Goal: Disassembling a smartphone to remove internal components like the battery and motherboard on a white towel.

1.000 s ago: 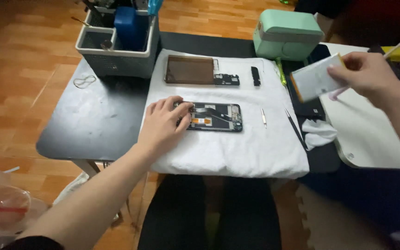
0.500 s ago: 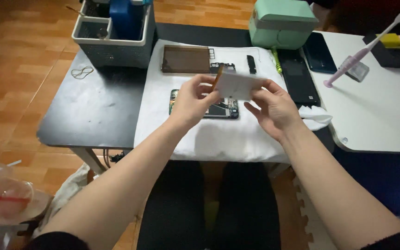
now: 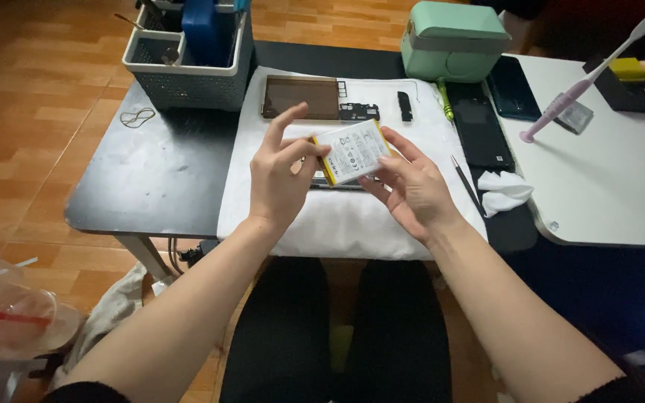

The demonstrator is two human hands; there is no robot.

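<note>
Both forearms reached forward over the white cloth (image 3: 352, 224) on the black table (image 3: 151, 179). The left hand (image 3: 281, 175) pinched the left edge of a flat white battery (image 3: 352, 151) between thumb and fingers. The right hand (image 3: 412, 186) cupped the battery from below, palm up, fingers spread along its right edge. The battery was held tilted above the cloth, close over an opened phone (image 3: 334, 181), which the hands and battery mostly hid. A grey basket (image 3: 181, 71) was cut off at the frame's top.
</note>
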